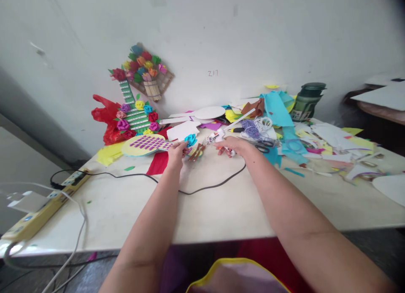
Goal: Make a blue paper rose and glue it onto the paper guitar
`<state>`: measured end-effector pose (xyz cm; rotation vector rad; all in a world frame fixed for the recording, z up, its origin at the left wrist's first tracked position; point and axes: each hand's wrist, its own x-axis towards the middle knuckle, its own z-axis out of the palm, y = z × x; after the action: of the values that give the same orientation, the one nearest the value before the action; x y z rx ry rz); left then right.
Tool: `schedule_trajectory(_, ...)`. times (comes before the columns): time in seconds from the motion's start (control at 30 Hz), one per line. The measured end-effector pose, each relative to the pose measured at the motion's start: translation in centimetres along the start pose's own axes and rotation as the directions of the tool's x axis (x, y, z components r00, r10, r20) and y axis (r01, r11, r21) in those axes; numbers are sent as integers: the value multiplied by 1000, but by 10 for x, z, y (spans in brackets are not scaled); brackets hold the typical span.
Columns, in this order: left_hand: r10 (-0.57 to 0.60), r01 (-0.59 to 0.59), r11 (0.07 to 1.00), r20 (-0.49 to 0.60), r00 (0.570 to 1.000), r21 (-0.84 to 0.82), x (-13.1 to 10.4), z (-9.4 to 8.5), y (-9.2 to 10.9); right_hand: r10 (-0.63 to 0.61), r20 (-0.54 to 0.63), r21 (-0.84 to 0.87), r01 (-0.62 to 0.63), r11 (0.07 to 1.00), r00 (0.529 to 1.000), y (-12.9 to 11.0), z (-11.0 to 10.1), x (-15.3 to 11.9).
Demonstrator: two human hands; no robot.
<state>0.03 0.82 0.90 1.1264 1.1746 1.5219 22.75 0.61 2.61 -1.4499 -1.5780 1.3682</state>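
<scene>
Near the middle of the table, my left hand [179, 152] pinches a blue paper flower [190, 140]. To its right, my right hand [232, 145] wraps round a white hot glue gun [219, 135], whose black cord trails across the table. The gun's nozzle end points left toward the flower, with a gap between them. A yellow guitar-like cutout [144, 145] with a purple lattice lies just left of my left hand, and its brown end piece [196, 152] shows between my hands.
A green guitar shape edged with paper flowers [137, 116] leans on the wall. Scissors [262, 147], yarn [253, 128] and paper scraps [332, 145] lie to the right. A green bottle [307, 102] stands behind. A power strip [47, 206] lies along the left edge.
</scene>
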Motion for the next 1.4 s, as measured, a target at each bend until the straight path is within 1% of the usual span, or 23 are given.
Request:
schedule_trajectory(0.1, 6, -5, 998, -13, 1000, 55, 2, -1, -3, 9, 33, -46, -8, 999, 999, -2, 1, -2)
schedule_trajectory(0.27, -120, 116, 990, 52, 991, 74, 6, -4, -12, 33, 21, -84, -32, 996, 999, -4, 1, -6)
schedule_trajectory(0.37, -147, 143, 988, 53, 988, 58, 7, -4, -15, 34, -1, -98, -34, 995, 999, -4, 1, -5)
schedule_trajectory(0.67, -209, 209, 975, -2, 978, 78, 10, -3, -14, 15, -78, -131, -25, 991, 997, -6, 7, -6)
schedule_trajectory(0.9, -301, 300, 951, -5, 954, 71, 13, -1, -11, 28, -90, -201, -45, 979, 996, -7, 9, -4)
schedule_trajectory(1.1, -317, 317, 946, -10, 948, 68, 11, 0, -8, 25, -115, -227, -51, 972, 993, -11, 12, -9)
schedule_trajectory(1.3, -315, 315, 947, -1, 949, 65, 12, 0, -9, 44, -185, -290, -97, 952, 982, -10, 12, -8)
schedule_trajectory(1.4, -316, 316, 947, -1, 949, 59, 12, 0, -10, 29, -211, -292, -91, 952, 977, -8, 13, -6)
